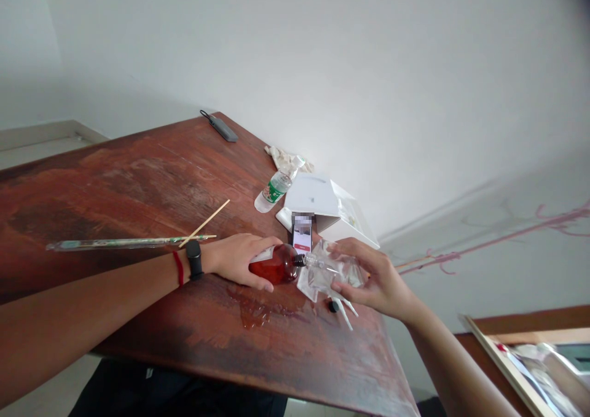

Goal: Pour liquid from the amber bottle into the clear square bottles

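My left hand [242, 258] is wrapped round a red-brown bottle [282, 269] with a pale label, tilted on its side with its dark neck toward the right. Fingers of my right hand [373, 279] close on a small clear bottle [322, 266]. The two necks meet, or nearly so; I cannot tell whether they touch. Below my right hand lie a black cap [332, 306] and thin white tubes [345, 314]. Clear plastic [308, 287] sits under the small bottle. A wet puddle [254, 314] spreads on the wooden table [322, 355] below my left hand.
Behind the bottles are a phone [302, 229], a white box [311, 196] and a water bottle [273, 191] with a green label. Wrapped chopsticks [120, 243] and a loose stick [205, 223] lie at left. A grey device [224, 128] and crumpled cloth [280, 158] are near the wall.
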`<state>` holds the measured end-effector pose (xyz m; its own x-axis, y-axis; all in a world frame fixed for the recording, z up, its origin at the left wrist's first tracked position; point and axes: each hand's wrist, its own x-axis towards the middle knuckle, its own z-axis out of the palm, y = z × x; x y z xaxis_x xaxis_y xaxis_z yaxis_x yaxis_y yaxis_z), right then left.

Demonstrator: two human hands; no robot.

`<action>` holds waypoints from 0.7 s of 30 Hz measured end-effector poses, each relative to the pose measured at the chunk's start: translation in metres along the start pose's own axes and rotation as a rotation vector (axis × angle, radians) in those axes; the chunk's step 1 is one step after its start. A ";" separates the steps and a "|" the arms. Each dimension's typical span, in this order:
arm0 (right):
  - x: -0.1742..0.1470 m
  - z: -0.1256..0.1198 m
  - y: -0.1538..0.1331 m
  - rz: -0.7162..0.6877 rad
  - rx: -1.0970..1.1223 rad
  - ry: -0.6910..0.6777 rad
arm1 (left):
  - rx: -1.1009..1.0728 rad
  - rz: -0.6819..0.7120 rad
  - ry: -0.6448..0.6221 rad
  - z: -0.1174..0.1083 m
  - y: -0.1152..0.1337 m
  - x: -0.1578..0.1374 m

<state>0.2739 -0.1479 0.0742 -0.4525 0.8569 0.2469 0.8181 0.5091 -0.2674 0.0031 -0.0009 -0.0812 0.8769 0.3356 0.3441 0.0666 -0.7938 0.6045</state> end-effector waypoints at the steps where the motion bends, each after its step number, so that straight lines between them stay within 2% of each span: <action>1: 0.000 0.000 0.000 -0.003 0.002 0.001 | -0.008 -0.002 -0.003 0.000 -0.001 0.000; 7: 0.001 -0.001 0.000 -0.009 0.006 -0.005 | -0.033 0.003 -0.012 0.001 -0.002 0.001; 21: 0.004 -0.003 -0.001 -0.010 -0.003 -0.026 | 0.036 0.047 0.055 0.005 -0.006 0.002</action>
<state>0.2722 -0.1450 0.0788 -0.4695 0.8538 0.2250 0.8146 0.5172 -0.2627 0.0064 0.0021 -0.0877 0.8522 0.3244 0.4106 0.0444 -0.8267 0.5609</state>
